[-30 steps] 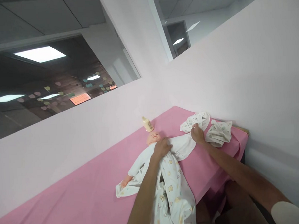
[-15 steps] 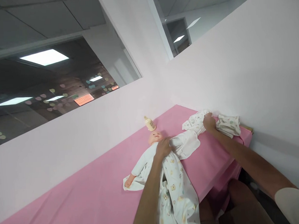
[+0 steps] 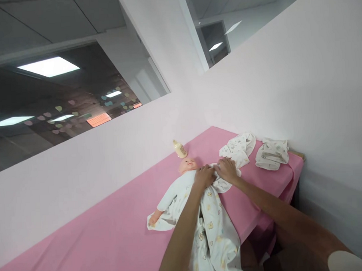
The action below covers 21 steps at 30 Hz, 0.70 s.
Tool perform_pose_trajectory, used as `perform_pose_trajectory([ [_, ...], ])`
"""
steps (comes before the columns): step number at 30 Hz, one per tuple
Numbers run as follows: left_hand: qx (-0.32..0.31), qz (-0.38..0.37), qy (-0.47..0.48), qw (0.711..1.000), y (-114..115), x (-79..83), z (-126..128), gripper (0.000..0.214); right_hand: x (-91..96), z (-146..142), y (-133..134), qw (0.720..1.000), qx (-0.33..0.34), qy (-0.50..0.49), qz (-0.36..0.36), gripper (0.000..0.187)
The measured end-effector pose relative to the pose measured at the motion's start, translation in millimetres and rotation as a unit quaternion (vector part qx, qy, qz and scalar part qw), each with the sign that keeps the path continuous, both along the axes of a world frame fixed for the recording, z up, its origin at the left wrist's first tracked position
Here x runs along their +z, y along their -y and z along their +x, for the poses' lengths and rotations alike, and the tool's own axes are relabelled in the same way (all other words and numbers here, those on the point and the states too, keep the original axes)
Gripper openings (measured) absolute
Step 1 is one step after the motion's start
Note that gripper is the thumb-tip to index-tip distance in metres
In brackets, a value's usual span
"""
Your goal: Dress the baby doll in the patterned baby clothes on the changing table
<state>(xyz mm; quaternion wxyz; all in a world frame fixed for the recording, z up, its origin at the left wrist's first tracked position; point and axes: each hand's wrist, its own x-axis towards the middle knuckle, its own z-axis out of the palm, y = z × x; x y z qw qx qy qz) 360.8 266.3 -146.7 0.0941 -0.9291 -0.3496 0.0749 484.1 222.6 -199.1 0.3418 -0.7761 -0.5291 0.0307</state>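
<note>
A baby doll (image 3: 187, 164) lies on its back on the pink table (image 3: 113, 230), dressed in a white romper with small bear prints (image 3: 211, 226). My left hand (image 3: 204, 176) presses on the doll's chest and pinches the romper fabric there. My right hand (image 3: 227, 169) lies right beside it, fingers gripping the romper's sleeve and collar by the doll's shoulder. The doll's other arm (image 3: 156, 217) sticks out to the left. The romper's legs hang over the table's front edge.
A small baby bottle (image 3: 179, 148) stands behind the doll's head by the wall. Two bundles of printed baby clothes (image 3: 238, 146) (image 3: 272, 154) lie at the table's far right end. Pale walls close the table in at the back and right.
My right hand came back from the clothes pile at the far right and now grips the romper next to my left hand. The left hand stayed on the doll's chest.
</note>
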Motion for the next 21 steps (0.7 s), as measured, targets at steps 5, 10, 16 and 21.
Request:
perform_pose_trajectory([
  [5, 0.007, 0.005, -0.015, 1.0, -9.3, -6.8, 10.9, 0.035, -6.5, -1.8, 13.1, 0.998, 0.01, 0.053, -0.01, 0.025],
  [10, -0.006, -0.004, -0.002, 1.0, -11.0, -7.3, 14.6, 0.031, -1.4, -6.2, 20.2, 0.993, -0.007, 0.12, -0.011, 0.022],
  [16, -0.022, -0.017, 0.017, 0.999, -8.6, -8.3, 16.1, 0.028, 1.7, -11.2, 20.1, 0.985, 0.001, 0.171, -0.037, 0.02],
  [21, -0.018, -0.024, 0.033, 0.999, -8.4, -9.6, 17.9, 0.029, 2.6, -10.1, 20.0, 0.98, 0.012, 0.19, -0.048, 0.023],
])
